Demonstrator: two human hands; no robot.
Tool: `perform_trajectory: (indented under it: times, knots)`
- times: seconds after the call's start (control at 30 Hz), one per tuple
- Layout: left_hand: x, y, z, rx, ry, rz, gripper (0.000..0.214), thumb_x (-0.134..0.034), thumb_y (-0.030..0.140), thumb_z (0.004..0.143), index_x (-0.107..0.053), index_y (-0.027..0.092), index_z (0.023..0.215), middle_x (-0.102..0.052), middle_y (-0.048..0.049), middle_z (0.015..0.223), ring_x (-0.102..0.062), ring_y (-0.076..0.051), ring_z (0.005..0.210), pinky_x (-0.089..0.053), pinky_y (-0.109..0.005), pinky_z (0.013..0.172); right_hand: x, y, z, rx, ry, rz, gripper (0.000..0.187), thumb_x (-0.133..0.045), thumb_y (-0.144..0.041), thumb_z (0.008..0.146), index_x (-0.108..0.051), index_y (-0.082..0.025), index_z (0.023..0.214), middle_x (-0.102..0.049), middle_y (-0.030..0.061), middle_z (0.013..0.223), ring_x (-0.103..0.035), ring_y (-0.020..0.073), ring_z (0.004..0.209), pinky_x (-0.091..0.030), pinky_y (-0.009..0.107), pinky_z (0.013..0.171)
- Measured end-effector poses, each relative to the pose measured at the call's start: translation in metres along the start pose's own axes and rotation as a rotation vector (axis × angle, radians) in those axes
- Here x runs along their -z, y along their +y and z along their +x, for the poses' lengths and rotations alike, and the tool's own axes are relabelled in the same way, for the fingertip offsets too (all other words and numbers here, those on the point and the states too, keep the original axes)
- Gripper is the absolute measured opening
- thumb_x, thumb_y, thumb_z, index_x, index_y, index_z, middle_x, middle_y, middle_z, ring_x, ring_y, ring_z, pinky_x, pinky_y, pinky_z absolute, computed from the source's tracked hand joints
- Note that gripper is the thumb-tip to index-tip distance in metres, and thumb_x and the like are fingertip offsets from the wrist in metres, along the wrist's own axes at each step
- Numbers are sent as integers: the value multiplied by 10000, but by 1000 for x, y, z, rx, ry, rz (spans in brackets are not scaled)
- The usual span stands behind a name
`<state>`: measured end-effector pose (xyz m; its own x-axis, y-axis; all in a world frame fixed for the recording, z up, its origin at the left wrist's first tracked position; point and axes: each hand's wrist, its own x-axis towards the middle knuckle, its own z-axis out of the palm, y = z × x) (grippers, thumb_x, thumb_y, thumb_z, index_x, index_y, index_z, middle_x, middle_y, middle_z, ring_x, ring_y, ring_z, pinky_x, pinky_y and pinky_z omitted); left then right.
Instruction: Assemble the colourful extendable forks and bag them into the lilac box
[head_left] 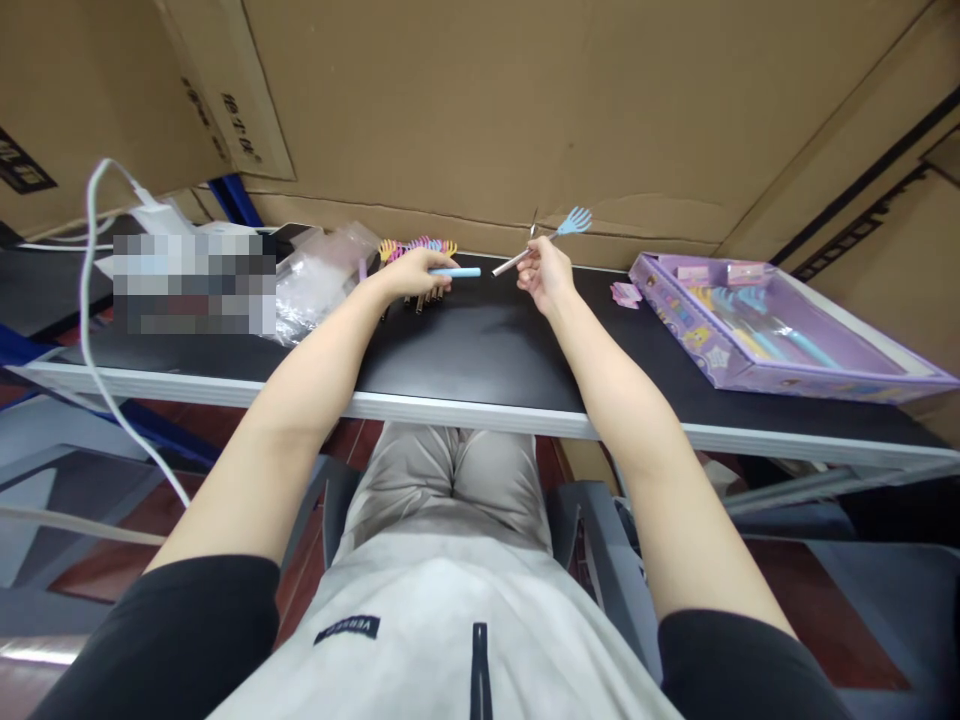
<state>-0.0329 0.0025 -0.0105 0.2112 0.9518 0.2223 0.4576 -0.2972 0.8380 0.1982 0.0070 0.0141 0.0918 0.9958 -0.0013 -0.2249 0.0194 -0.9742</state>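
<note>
My left hand is closed on a light blue tube, which points right. My right hand pinches a thin rod with a blue claw-shaped head, like a back scratcher. The rod's pale pinkish lower end reaches down-left and stops just short of the tube's tip. A thin, dark, pointed piece sticks up by the right fingers; I cannot tell whether it is held. Behind my left hand lies a row of several back scratchers with yellow, pink, purple and blue heads, partly hidden by that hand.
On the right of the black table stands an open purple box holding several blue and yellow claw-headed sticks. A pink paper piece lies beside it. Clear plastic bags and a white cable are at left. Cardboard walls the back.
</note>
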Motion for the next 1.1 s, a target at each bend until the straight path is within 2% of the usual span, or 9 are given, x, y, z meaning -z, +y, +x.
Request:
perform_trajectory:
  times: [0.3,0.47,0.6,0.7,0.8,0.97,1.1]
  knots:
    - [2,6,-5,-82,-82,-114,155,-820,169,753,-809,188,907,-771,-38,745,-722,-215,814,-558,-322,878,2,7,2,23,88,16,179,-608,-303,998,-483,-229,892,-552,-101,539,-463,47,371,-378,129,419]
    - [-1,13,-8,-19,-39,-207,160,-847,133,758,-796,129,910,-751,-71,737,-741,-226,803,-566,-338,881,3,7,4,21,101,30,186,-640,-318,978,-489,-232,912,-566,-103,539,-482,51,376,-395,131,426]
    - [-1,12,-8,-47,-62,-225,158,-850,151,759,-798,144,907,-741,-52,703,-693,-190,666,-579,-314,754,2,6,2,12,77,34,200,-670,-303,957,-488,-233,912,-590,-95,556,-516,62,396,-419,141,441]
    - [-1,12,-8,-31,-64,-183,125,-822,175,792,-803,160,914,-721,-51,682,-654,-179,595,-563,-303,675,1,5,-2,-3,76,69,145,-600,-254,997,-483,-230,915,-609,-84,567,-528,64,412,-433,141,458]
    - [-1,15,-9,-18,-14,-124,83,-784,166,818,-799,171,899,-682,-39,665,-683,-206,682,-561,-309,728,0,3,-5,-12,66,90,148,-563,-243,1026,-472,-228,909,-617,-82,578,-524,55,419,-437,136,475]
    - [-5,23,-11,-113,97,-93,83,-775,143,785,-785,169,863,-729,-38,805,-695,-256,979,-529,-319,939,1,4,-6,-6,2,93,295,-733,-336,946,-464,-233,884,-613,-92,602,-553,55,465,-460,144,511]
    - [-7,23,-11,-103,156,-126,92,-816,148,752,-779,146,836,-724,-72,805,-682,-275,1000,-509,-308,949,0,7,-5,12,-7,102,323,-757,-357,921,-465,-231,861,-586,-94,599,-551,59,480,-475,159,536]
